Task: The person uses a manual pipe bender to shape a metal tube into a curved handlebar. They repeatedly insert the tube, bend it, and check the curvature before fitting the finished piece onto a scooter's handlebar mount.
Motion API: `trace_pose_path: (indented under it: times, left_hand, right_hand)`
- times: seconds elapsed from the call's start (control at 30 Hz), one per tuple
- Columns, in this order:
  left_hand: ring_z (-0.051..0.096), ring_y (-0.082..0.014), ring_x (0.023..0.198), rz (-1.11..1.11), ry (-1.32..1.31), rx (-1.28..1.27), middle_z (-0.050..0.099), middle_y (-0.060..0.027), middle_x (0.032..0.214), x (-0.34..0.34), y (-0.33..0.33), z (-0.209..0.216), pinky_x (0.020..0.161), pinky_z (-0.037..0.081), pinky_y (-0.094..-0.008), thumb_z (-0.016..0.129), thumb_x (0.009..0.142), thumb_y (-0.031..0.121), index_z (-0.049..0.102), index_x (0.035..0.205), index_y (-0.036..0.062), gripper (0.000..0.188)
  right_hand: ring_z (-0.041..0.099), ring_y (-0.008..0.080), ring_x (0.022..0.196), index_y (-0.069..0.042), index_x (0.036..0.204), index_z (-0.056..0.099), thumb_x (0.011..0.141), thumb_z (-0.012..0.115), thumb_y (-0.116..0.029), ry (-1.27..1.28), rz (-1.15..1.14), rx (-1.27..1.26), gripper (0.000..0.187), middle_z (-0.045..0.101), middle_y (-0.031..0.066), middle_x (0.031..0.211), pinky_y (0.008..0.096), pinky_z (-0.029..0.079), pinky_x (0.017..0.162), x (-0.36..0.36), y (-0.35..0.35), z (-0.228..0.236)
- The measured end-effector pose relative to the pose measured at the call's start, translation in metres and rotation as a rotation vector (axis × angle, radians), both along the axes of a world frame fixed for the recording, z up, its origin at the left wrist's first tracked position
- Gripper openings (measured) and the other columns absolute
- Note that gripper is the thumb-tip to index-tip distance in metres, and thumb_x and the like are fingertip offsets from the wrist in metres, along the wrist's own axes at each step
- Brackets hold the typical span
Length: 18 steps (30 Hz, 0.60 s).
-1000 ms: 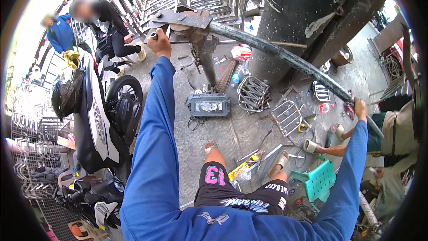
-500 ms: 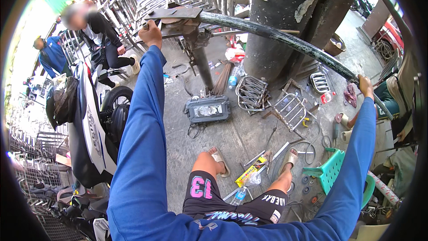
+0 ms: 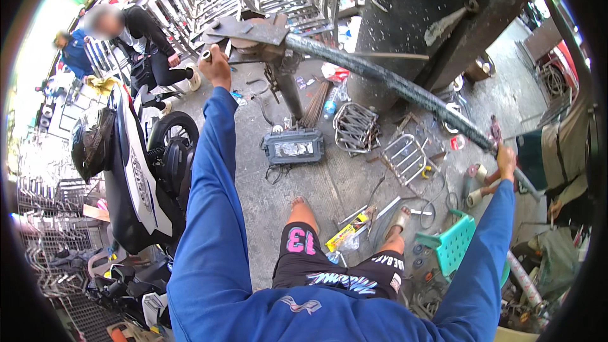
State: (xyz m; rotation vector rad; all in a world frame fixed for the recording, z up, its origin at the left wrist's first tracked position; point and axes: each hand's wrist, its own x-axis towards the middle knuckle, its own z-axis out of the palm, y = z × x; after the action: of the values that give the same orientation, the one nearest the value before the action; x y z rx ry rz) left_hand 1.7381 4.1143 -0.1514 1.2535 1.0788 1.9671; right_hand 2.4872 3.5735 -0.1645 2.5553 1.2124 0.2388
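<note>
A long dark pipe lever (image 3: 392, 76) runs from a metal bender head (image 3: 253, 30) on a post out to the right. My right hand (image 3: 505, 161) is wrapped round the lever near its far right end. At the left of the bender head, my left hand (image 3: 218, 68) is closed round a short metal bar (image 3: 206, 56), whose round end sticks out by the thumb. A thin rod (image 3: 389, 56) extends rightward from the head, behind the lever. Both my arms are stretched out.
A motorcycle (image 3: 142, 177) stands close on my left. On the floor lie a grey toolbox (image 3: 293, 147), bent metal racks (image 3: 358, 128) and a yellow packet (image 3: 347, 233). A green plastic stool (image 3: 453, 244) is at right. A thick black column (image 3: 405, 38) rises ahead; people sit nearby.
My right hand has pulled the lever's outer end nearer to me, so the lever slants more steeply. My left hand keeps its grip on the short bar. The whole view has shifted slightly.
</note>
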Motion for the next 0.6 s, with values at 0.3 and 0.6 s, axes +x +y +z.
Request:
trace_pose_path:
  times: [0.3,0.6]
  left_hand:
    - [0.047,-0.0092,0.046,0.371,-0.101,0.084,0.055,-0.0018,0.051,0.030,0.005,-0.007,0.046,0.034,-0.0315,0.059,0.094,0.020,0.052,0.055,0.0029,0.043]
    - [0.052,-0.0130,0.044,0.361,-0.268,0.016,0.056,-0.0041,0.051,0.035,0.018,-0.004,0.047,0.039,-0.0298,0.059,0.092,0.022,0.052,0.057,0.0037,0.041]
  right_hand:
    - [0.068,0.0431,0.089,-0.005,0.104,0.067,0.096,0.049,-0.014,-0.057,0.152,-0.054,0.022,0.068,0.0259,0.098,0.0538,0.053,0.076,0.076,0.057,-0.014]
    - [0.063,0.0444,0.103,-0.008,0.111,0.067,0.097,0.048,-0.018,0.027,0.087,-0.065,0.025,0.065,0.0282,0.103,0.0505,0.051,0.087,0.094,0.066,-0.014]
